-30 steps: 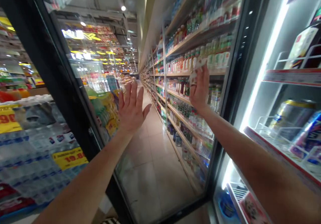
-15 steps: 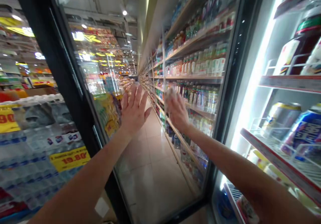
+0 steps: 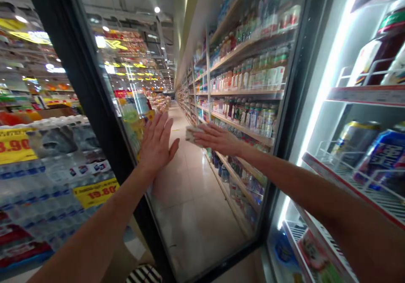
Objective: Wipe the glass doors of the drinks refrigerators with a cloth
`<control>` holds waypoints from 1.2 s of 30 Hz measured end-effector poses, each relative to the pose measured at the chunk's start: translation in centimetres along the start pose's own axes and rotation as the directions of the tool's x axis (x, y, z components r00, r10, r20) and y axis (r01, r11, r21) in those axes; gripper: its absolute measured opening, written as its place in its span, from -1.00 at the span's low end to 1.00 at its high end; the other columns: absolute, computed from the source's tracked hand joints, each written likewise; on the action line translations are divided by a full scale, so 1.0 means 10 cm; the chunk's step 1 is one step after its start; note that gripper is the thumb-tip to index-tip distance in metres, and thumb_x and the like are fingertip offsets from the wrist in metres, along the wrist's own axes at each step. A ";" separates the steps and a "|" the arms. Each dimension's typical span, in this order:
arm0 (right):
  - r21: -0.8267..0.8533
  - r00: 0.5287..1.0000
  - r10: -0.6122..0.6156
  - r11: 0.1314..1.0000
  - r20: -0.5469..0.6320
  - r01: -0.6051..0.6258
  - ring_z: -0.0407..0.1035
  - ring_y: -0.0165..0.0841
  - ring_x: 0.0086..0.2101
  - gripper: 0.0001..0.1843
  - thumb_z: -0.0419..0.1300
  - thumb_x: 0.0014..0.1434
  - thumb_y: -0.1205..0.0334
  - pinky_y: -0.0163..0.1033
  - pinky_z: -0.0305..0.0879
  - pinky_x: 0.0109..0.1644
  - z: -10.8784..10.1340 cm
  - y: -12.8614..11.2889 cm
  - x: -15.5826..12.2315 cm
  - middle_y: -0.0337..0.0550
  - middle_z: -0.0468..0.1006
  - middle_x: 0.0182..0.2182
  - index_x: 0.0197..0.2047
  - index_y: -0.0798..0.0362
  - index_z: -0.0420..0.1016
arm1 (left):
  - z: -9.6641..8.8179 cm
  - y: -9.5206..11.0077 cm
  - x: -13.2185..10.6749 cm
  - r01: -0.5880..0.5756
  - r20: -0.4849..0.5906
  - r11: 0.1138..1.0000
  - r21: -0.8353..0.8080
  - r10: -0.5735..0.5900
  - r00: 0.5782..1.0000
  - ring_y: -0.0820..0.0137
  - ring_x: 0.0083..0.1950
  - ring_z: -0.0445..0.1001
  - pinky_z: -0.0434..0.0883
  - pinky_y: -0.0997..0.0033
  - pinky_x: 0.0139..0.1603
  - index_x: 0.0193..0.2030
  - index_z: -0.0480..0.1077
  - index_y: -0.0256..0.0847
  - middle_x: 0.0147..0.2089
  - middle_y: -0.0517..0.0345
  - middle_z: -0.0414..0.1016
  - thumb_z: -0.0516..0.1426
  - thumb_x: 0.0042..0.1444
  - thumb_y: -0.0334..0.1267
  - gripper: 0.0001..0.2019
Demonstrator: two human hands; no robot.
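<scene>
Nearest, lower edge: black-and-white striped item [image 3: 144,273], partly cut off. Both forearms reach forward to a glass door [image 3: 190,236] with a black frame [image 3: 91,93].

Left hand [image 3: 157,145]: open, fingers extended, thumb apart, palm side toward the pane; firmness of contact cannot be judged. Right hand [image 3: 220,139]: fingers nearly straight, laid over a pale cloth [image 3: 192,135], which sits at the glass and shows past the fingertips, just right of the left hand. Thumb hidden; cannot tell whether the cloth is gripped or only pressed.

Right side, lit cooler: bright light strip [image 3: 327,80], dark bottle [image 3: 384,59] on an upper shelf, silver can [image 3: 356,137] and blue can [image 3: 382,160] on the shelf below.

Left, outside the frame: stacked water bottles [image 3: 53,194], yellow price sign [image 3: 96,191] reading 19.80.

Farther, seen in the glass: pale floor [image 3: 196,181], long bottle shelves [image 3: 247,92], ceiling light [image 3: 157,9].
</scene>
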State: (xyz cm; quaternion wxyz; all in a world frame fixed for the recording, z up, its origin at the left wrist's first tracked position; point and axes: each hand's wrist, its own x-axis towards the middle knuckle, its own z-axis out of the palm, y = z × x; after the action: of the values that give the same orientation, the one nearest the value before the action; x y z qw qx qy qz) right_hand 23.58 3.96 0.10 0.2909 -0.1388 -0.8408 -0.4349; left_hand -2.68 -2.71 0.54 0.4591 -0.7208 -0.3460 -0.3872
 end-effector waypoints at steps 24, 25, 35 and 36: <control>-0.041 0.980 -0.112 0.993 -0.164 0.107 -0.35 -0.45 0.32 -0.40 -0.11 0.25 0.39 -0.08 -0.10 0.39 -0.03 -0.06 0.04 -0.42 0.02 0.30 0.31 -0.19 -0.09 | -0.08 0.08 -0.04 0.040 0.030 0.999 -0.037 -0.039 0.999 0.23 0.40 -0.10 -0.08 0.06 0.36 0.32 0.02 -0.20 0.37 -0.05 0.01 -0.04 0.20 -0.11 -0.44; -0.037 0.978 -0.017 0.999 -0.208 0.010 -0.36 -0.41 0.32 -0.41 -0.11 0.26 0.37 -0.03 -0.13 0.39 -0.05 0.00 0.03 -0.39 0.01 0.30 0.32 -0.17 -0.08 | -0.08 0.08 -0.05 0.045 0.031 0.998 -0.048 -0.043 0.999 0.22 0.41 -0.10 -0.09 0.06 0.37 0.32 0.02 -0.20 0.37 -0.04 0.00 -0.03 0.19 -0.10 -0.43; 0.051 0.980 0.194 0.980 -0.045 -0.191 -0.21 -0.38 0.31 -0.50 -0.17 0.28 0.30 0.05 -0.09 0.37 -0.08 0.14 -0.06 -0.40 0.17 0.23 0.25 -0.22 0.09 | 0.06 0.07 -0.01 0.210 0.003 0.972 -0.107 -0.211 0.977 0.20 0.43 -0.27 -0.28 -0.06 0.38 0.33 -0.06 -0.19 0.42 0.10 -0.21 0.00 0.18 0.03 -0.35; 0.037 0.957 0.277 0.961 -0.087 -0.275 -0.21 -0.35 0.31 -0.50 -0.19 0.28 0.29 0.10 -0.10 0.36 -0.10 0.22 -0.08 -0.35 0.16 0.24 0.27 -0.19 0.06 | 0.08 0.06 0.00 0.240 0.007 0.961 -0.133 -0.242 0.970 0.21 0.44 -0.29 -0.31 -0.05 0.39 0.33 -0.05 -0.19 0.43 0.13 -0.23 -0.01 0.18 0.05 -0.35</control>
State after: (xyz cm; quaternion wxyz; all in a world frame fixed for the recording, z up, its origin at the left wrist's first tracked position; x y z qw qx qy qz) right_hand 25.70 4.40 1.47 0.3887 -0.2308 -0.8044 -0.3855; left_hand -1.94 -2.22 0.09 0.3609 -0.7007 -0.4024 -0.4657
